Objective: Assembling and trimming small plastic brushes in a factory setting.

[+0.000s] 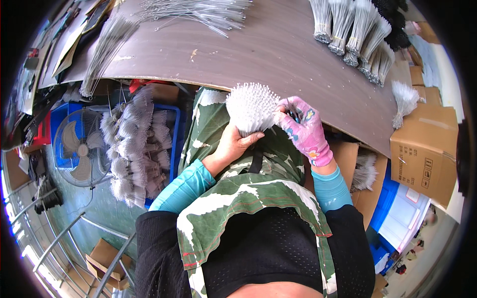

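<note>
The bare left hand [233, 144] grasps a thick, round bundle of white-bristled brushes [251, 107] by its lower end, over the green-and-white camouflage apron [243, 191], beside the brown bench [278, 59]. The right hand [304, 126], in a pink flowered glove [313, 141], curls its fingers at the bundle's right side; I cannot tell whether it pinches anything. Silvery bundles of thin wire brushes [341, 25] lie toward the bench's far right.

A perforated black top [268, 238], turquoise sleeves [186, 186], a camouflage apron [248, 186] and one flowered pink glove [309, 133] are worn.
</note>
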`<state>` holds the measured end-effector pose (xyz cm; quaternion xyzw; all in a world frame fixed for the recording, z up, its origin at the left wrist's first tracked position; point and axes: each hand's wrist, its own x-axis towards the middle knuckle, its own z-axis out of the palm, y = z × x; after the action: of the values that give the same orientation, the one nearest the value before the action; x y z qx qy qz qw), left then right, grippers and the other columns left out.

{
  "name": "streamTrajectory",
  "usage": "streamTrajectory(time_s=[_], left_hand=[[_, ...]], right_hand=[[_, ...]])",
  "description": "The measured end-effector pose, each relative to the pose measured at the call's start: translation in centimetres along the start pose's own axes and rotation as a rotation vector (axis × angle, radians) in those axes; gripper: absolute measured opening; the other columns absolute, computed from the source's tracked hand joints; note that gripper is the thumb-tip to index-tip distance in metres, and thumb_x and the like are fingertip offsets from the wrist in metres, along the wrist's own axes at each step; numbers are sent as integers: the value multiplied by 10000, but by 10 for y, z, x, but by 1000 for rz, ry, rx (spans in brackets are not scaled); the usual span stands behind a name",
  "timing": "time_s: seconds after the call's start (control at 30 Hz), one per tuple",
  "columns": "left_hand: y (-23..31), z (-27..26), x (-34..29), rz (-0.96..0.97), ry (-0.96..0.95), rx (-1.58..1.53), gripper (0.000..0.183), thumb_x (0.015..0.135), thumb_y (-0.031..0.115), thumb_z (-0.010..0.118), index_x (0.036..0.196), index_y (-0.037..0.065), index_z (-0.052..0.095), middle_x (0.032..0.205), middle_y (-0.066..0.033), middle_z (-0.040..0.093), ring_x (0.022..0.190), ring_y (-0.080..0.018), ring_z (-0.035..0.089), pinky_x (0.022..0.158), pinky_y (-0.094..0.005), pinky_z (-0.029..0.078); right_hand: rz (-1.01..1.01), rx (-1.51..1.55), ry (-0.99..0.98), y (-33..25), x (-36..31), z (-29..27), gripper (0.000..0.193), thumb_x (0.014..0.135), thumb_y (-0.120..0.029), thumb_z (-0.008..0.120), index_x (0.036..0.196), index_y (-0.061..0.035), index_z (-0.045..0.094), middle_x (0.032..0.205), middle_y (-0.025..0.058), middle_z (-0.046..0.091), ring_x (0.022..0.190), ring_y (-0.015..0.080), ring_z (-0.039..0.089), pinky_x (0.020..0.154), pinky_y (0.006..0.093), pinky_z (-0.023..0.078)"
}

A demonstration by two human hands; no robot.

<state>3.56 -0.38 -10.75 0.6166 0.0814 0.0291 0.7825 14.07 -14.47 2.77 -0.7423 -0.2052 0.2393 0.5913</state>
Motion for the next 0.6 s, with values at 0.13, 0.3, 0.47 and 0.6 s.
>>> streamTrajectory(time_s=[0.13, 0.3, 0.47, 0.6], left_hand=[[0, 1, 3, 43, -4, 15, 562, 756, 197, 764, 1212, -4, 503, 1138, -121, 600, 1060, -219, 556, 931, -327, 412], [6, -5, -3, 19, -5, 132, 597, 753, 206, 770, 1227, -8, 477, 1158, -126, 585, 1073, -222, 547, 940, -329, 407], [8, -2, -3, 35, 8, 65, 698, 736, 227, 786, 1274, -14, 414, 1174, -137, 575, 1104, -227, 533, 954, -331, 404], [48, -13, -9, -19, 23, 114, 749, 715, 226, 800, 1302, -5, 398, 1217, -150, 546, 1147, -240, 513, 976, -355, 401]], right_hand=[[12, -11, -19, -1, 0, -1, 88, 866, -42, 591, 948, -12, 577, 817, -3, 577, 757, 62, 529, 674, 224, 461], [-134, 256, 581, -61, 22, -22, 249, 881, -360, 623, 942, -119, 609, 707, -37, 556, 562, 21, 485, 442, 172, 355], [-589, 344, 622, -135, 11, -97, 149, 897, -183, 560, 899, -37, 527, 710, 30, 479, 518, 88, 401, 428, 199, 298], [-558, 535, 347, -129, -10, -98, 173, 896, -142, 536, 1006, -9, 526, 724, 44, 483, 517, 100, 405, 433, 208, 311]])
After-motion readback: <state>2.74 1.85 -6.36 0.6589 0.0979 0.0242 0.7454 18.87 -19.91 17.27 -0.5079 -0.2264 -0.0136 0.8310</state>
